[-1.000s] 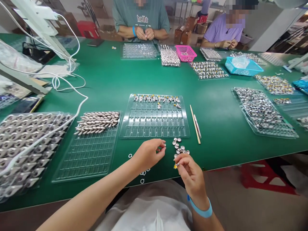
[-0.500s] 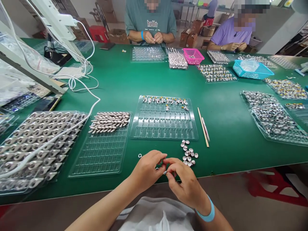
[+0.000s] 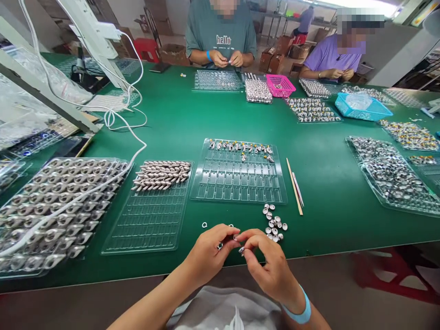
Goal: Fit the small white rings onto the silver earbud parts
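Observation:
My left hand (image 3: 209, 252) and my right hand (image 3: 266, 263) meet fingertip to fingertip above the near edge of the green table (image 3: 172, 123). Both pinch a small silver part (image 3: 237, 242) between them; it is too small to name. Just right of my fingers lies a little heap of round silver caps (image 3: 274, 223). Small loose rings (image 3: 205, 225) lie on the mat by my left hand. Ahead stands a clear plastic tray (image 3: 239, 181) with one filled row of parts (image 3: 240, 147) along its far side.
A clear tray with grey pointed parts (image 3: 161, 175) and a full tray (image 3: 51, 206) lie at left, under a white cable (image 3: 113, 172). A wooden stick and tweezers (image 3: 295, 187) lie right of the middle tray. Two people work across the table beside pink (image 3: 282, 85) and blue (image 3: 362, 107) baskets.
My right hand came left from the heap of caps to meet my left hand, and both now pinch together. The view has shifted, so the table sits a little further right and lower.

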Motion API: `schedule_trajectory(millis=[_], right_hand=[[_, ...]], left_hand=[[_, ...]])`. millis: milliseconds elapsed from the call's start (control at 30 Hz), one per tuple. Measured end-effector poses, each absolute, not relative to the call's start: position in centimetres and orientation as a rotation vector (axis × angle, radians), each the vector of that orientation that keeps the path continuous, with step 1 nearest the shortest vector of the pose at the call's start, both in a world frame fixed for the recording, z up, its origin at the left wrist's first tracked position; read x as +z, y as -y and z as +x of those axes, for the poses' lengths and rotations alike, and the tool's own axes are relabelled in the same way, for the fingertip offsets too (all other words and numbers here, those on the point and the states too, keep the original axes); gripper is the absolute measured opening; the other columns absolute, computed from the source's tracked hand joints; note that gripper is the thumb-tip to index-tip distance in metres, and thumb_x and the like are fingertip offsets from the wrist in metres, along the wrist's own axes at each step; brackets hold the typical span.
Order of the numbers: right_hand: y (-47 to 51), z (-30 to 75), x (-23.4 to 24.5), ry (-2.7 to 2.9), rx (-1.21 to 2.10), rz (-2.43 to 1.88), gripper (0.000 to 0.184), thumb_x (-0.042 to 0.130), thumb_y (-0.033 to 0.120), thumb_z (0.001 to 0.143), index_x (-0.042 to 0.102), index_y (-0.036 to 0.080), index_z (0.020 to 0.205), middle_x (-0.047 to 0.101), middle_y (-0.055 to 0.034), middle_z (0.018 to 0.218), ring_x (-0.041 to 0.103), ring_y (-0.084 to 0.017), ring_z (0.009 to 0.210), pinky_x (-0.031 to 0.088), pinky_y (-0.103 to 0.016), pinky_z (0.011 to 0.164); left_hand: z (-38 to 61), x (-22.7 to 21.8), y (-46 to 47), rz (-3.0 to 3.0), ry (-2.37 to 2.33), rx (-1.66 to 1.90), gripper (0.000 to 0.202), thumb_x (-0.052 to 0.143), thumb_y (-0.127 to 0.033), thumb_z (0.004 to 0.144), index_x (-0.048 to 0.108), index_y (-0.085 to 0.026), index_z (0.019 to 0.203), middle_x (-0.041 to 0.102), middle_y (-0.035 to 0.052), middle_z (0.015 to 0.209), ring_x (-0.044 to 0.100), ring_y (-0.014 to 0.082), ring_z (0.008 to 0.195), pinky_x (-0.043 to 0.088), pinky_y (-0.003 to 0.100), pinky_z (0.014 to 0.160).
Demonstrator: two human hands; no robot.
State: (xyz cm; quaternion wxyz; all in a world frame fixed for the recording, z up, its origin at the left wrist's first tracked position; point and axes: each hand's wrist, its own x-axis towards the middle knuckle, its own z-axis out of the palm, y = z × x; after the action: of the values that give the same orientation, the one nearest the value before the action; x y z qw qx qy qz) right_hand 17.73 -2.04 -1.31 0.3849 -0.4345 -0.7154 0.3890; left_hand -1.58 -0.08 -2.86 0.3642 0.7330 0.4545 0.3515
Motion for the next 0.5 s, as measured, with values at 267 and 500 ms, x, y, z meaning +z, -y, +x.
schedule_trajectory(millis=[267, 500], right_hand=[[1.52, 18.01, -1.38, 1.663, 1.055, -1.259, 0.012, 0.05, 0.016, 0.09, 0.052, 0.021, 0.08, 0.053, -0.0012, 0.08, 0.052, -0.014, 0.072, 0.044, -0.027, 0.065], [1.01, 17.43, -0.75, 1.813, 1.164, -1.261, 0.012, 0.05, 0.015, 0.091, 0.054, 0.021, 0.081, 0.053, 0.0, 0.079, 0.05, -0.012, 0.069, 0.04, -0.026, 0.062]], left_hand=[[-1.58, -2.9, 0.69, 1.889, -1.121, 0.996, 0.018, 0.061, -0.016, 0.09, 0.067, -0.019, 0.107, 0.073, 0.0018, 0.082, 0.068, 0.0121, 0.07, 0.055, 0.022, 0.068], [-1.15, -2.62, 0.36, 1.96, -1.021, 1.059, 0.016, 0.062, -0.016, 0.091, 0.067, -0.018, 0.107, 0.072, 0.0024, 0.082, 0.067, 0.0117, 0.072, 0.054, 0.021, 0.067]])
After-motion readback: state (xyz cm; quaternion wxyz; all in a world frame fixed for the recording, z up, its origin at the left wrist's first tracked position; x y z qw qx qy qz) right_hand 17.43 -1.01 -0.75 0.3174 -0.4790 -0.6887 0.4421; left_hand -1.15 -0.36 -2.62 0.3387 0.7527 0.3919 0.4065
